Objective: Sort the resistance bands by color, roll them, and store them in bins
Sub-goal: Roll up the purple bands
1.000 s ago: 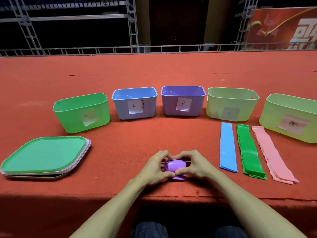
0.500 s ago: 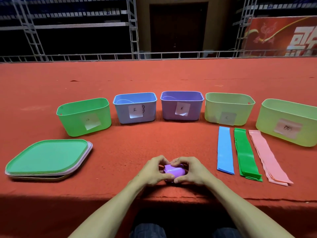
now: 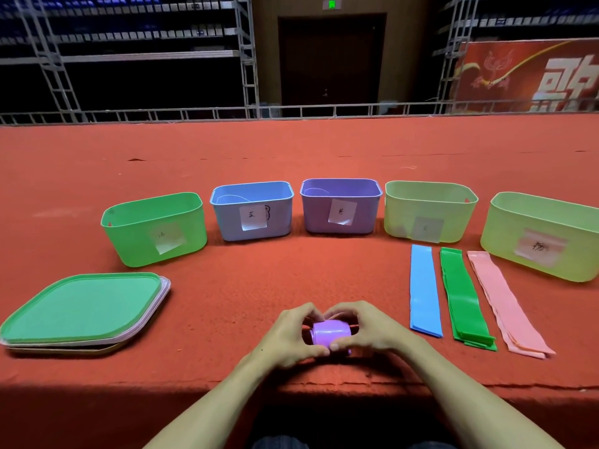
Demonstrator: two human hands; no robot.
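A rolled purple band (image 3: 330, 332) sits low over the red carpet near the front edge, held between my left hand (image 3: 288, 335) and my right hand (image 3: 366, 330), fingers curled around both ends. To the right lie flat stacks of bands: blue bands (image 3: 424, 290), green bands (image 3: 465, 296) and pink bands (image 3: 504, 299). Behind stand a green bin (image 3: 155, 228), a blue bin (image 3: 252, 209), a purple bin (image 3: 340, 205) and two pale yellow-green bins (image 3: 428, 209) (image 3: 544, 234), each with a paper label.
A stack of lids (image 3: 84, 309), green on top, lies at the front left. The carpeted platform's front edge (image 3: 194, 382) runs just under my wrists. Metal railing and scaffolding stand far behind.
My hands have kept turning the purple band, and the roll looks tighter and fuller. The camera has tilted up a little, so everything sits lower in view.
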